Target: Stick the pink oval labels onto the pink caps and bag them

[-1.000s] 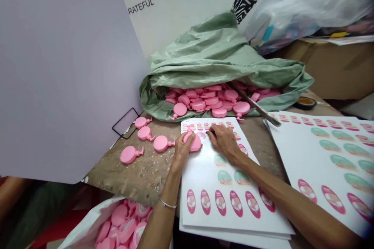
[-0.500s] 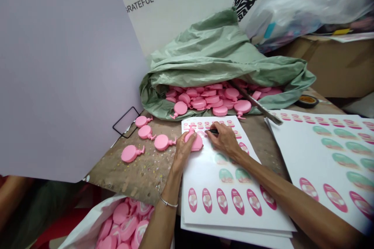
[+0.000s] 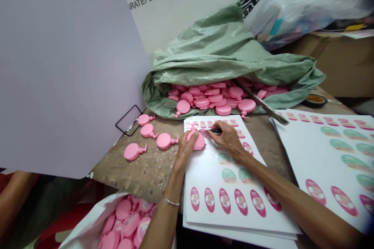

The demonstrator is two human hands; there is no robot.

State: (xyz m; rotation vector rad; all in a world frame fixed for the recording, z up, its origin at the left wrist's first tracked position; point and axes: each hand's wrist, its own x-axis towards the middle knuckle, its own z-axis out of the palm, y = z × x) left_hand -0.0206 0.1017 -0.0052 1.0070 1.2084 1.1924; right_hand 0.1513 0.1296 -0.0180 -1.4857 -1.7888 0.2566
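My left hand (image 3: 183, 151) is closed around a flat pink toy pump bottle (image 3: 199, 142), its spout pointing away from me. Between the fingers of my right hand (image 3: 228, 139) is a slim black-handled tool (image 3: 216, 130). Its tip points left, and a small pinkish sticker (image 3: 205, 133) shows there, beside the bottle; whether the two touch I cannot tell. Both hands are over a white sticker sheet (image 3: 204, 171) printed with pink ovals and green half-round labels. Several more pink bottles (image 3: 165, 141) lie on the table to the left.
A green sack (image 3: 201, 52) full of pink bottles lies open at the back. A long flat strip (image 3: 263, 103) sticks out of it. Another sticker sheet (image 3: 306, 155) is on the right. At the lower left stands a white bag (image 3: 87, 223) of labelled pieces. A pale panel (image 3: 70, 78) blocks the left side.
The whole view has shifted slightly. The tool tip and sticker seem a little closer to the bottle; both hands keep their holds.
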